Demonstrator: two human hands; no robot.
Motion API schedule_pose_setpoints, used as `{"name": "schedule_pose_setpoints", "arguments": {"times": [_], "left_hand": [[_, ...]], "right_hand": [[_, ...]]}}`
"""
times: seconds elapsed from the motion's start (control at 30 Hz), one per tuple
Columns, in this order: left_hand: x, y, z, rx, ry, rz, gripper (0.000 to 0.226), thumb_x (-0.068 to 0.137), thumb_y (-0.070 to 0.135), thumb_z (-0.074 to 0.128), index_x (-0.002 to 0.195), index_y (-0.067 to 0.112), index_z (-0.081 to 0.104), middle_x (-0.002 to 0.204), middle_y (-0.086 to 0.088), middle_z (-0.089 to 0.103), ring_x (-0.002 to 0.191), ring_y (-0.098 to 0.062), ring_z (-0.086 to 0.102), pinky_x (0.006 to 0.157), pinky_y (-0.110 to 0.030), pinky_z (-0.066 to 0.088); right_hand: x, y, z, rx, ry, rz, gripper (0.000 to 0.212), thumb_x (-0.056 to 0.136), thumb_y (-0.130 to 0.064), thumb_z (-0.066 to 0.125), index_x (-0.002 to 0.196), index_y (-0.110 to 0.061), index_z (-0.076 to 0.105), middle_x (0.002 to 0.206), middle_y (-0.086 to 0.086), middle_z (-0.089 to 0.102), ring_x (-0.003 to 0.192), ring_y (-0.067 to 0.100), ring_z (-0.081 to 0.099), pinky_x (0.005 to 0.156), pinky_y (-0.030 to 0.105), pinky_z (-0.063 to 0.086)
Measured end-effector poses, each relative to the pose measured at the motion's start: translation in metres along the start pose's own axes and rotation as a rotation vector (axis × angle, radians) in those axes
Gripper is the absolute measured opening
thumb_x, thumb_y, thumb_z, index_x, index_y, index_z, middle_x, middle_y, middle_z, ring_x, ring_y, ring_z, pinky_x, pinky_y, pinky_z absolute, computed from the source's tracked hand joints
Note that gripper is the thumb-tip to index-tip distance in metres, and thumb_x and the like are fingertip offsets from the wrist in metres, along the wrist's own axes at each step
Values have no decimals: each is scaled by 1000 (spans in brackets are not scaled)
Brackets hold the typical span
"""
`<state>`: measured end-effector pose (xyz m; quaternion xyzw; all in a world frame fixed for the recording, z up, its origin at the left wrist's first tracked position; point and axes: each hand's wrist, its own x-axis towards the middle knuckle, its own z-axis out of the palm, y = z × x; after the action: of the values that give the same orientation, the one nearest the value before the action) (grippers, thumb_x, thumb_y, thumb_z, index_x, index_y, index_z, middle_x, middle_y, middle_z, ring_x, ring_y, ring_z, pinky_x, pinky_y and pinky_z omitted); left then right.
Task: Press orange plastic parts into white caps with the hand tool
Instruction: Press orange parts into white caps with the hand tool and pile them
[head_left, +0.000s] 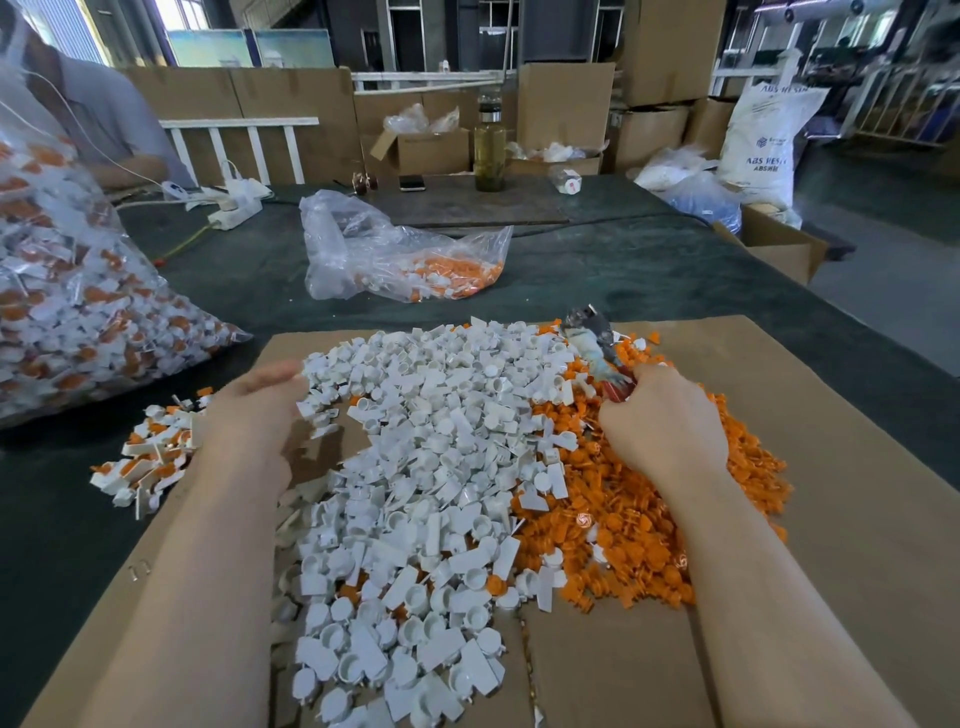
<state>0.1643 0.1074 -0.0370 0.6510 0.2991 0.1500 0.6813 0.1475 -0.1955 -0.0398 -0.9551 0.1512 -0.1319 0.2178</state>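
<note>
I'm seeing two bags (410, 260) holding orange-and-white parts; my right hand (662, 423) is gripping one tool (597, 343), my left hand (249, 415) lying with fingers straight on the caps (415, 467).

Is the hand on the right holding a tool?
Yes, the right hand grips the red handle of the hand tool, which sticks up over the orange parts.
</note>
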Motion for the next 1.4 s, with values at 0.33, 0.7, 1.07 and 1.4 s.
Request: {"name": "schedule_pose_setpoints", "arguments": {"times": [0.33,0.7,1.07,1.4], "left_hand": [[-3,-17,5,818,-74,259,25,90,6,62,107,21,74,122,-9,67,88,-21,58,79,-33,52],[-16,-11,12,815,1,451,14,89,16,59,78,10,65,62,-3,59,60,-19,56,48,-25,36],[-94,8,61,-104,-523,221,5,90,5,68,93,6,65,86,-7,76,77,-16,74,66,-23,58],[-110,3,72,-232,-549,156,16,81,-1,74,88,4,61,91,-23,72,76,-23,73,68,-26,59]], "right_hand": [[-2,-8,14,-65,-39,-154,8,89,-35,57,87,-28,53,76,-10,54,64,10,50,46,23,33],[-4,-11,19,-126,-53,-139,12,88,-37,58,86,-26,55,75,-7,55,64,11,52,47,24,37],[-10,-24,-2,805,-182,-124,12,88,-22,65,86,-10,67,80,11,68,67,22,57,58,17,44],[-23,-39,-3,865,-197,-296,4,89,-21,68,87,-19,71,83,7,70,83,25,66,81,43,56]]}}
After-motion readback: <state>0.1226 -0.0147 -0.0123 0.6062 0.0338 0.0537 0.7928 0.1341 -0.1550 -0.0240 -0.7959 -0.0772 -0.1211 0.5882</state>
